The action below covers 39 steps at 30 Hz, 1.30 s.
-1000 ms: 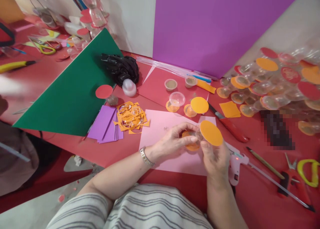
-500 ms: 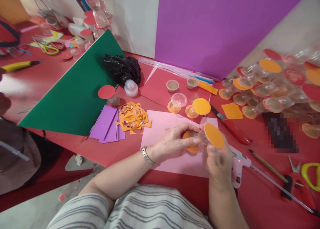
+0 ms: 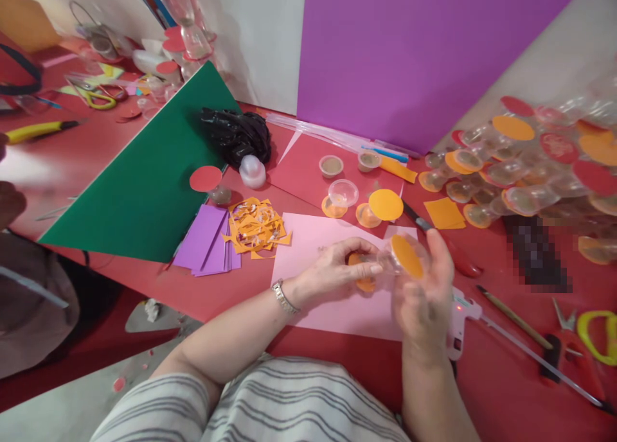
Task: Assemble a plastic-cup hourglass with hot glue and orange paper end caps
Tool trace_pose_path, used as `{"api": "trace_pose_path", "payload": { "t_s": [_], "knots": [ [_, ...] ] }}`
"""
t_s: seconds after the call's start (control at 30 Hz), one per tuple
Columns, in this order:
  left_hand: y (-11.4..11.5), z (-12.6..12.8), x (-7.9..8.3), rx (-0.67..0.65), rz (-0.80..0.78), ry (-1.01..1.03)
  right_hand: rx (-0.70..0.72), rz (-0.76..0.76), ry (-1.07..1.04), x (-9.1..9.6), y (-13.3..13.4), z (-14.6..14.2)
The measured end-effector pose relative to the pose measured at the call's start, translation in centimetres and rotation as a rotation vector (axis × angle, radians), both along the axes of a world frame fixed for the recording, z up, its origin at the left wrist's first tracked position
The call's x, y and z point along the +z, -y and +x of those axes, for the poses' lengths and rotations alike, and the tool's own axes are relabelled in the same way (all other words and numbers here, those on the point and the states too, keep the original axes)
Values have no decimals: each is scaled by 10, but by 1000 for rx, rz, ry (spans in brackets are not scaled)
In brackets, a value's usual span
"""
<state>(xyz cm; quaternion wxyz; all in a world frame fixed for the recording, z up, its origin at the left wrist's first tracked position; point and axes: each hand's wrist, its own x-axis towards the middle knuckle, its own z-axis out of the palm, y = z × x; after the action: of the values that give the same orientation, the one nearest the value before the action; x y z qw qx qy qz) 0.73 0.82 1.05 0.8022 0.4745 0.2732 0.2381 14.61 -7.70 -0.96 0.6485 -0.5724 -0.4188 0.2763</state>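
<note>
Held sideways over the pink sheet (image 3: 308, 300) is a clear plastic-cup hourglass (image 3: 385, 257) with an orange paper disc on each end. My left hand (image 3: 344, 265), wearing a wristwatch, pinches it around the nearer-left cup, fingers behind and thumb in front. At the other end, close by the right orange disc (image 3: 406, 256), my right hand (image 3: 427, 294) has its fingers spread and is blurred by motion; whether it touches the cup is unclear. Just beyond stand another cup hourglass with an orange disc (image 3: 385, 205) on top and an open clear cup (image 3: 343, 193).
Right of my hands lie a glue gun (image 3: 460, 313), a red-handled knife (image 3: 457, 256), a brush (image 3: 513, 317) and pliers (image 3: 573, 352). Finished hourglasses (image 3: 520, 166) are piled at right. Orange scraps (image 3: 255, 227), purple paper (image 3: 200, 239) and a green board (image 3: 144, 185) are left. Sand cups (image 3: 331, 166) stand behind.
My right hand's fingers have spread away from the orange disc, the forefinger rising. The hourglass has turned slightly and shifted a little left; my left hand keeps its hold.
</note>
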Motion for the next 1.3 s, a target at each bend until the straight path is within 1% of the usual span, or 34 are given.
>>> {"api": "trace_pose_path", "payload": {
  "t_s": [0.07, 0.13, 0.2, 0.3, 0.43, 0.67, 0.93, 1.07, 1.2, 1.3],
  "knots": [
    [0, -1, 0, 18, 64, -12, 2, 26, 38, 2, 0, 0],
    [0, -1, -2, 51, 152, -30, -18, 20, 93, 1, 1, 1],
    [0, -1, -3, 65, 191, -41, -40, 17, 152, -1, 1, 3],
    [1, -1, -4, 53, 168, -43, -61, 42, 198, -4, 0, 4],
    [2, -1, -2, 38, 98, -9, -57, 34, 260, -1, -1, 4],
    [4, -1, -2, 23, -20, 48, -38, 88, 282, 3, -2, 4],
    [4, -1, -6, 37, -2, 23, -25, 50, 293, 3, 0, 5],
    [3, -1, -6, 34, 51, -3, -25, 69, 300, 5, -1, 5],
    [-1, -2, -7, 50, 183, -19, -15, 71, 318, 5, -2, 6],
    [-4, -2, -7, 26, 266, -10, -37, 46, 254, 1, -1, 6]
  ]
}}
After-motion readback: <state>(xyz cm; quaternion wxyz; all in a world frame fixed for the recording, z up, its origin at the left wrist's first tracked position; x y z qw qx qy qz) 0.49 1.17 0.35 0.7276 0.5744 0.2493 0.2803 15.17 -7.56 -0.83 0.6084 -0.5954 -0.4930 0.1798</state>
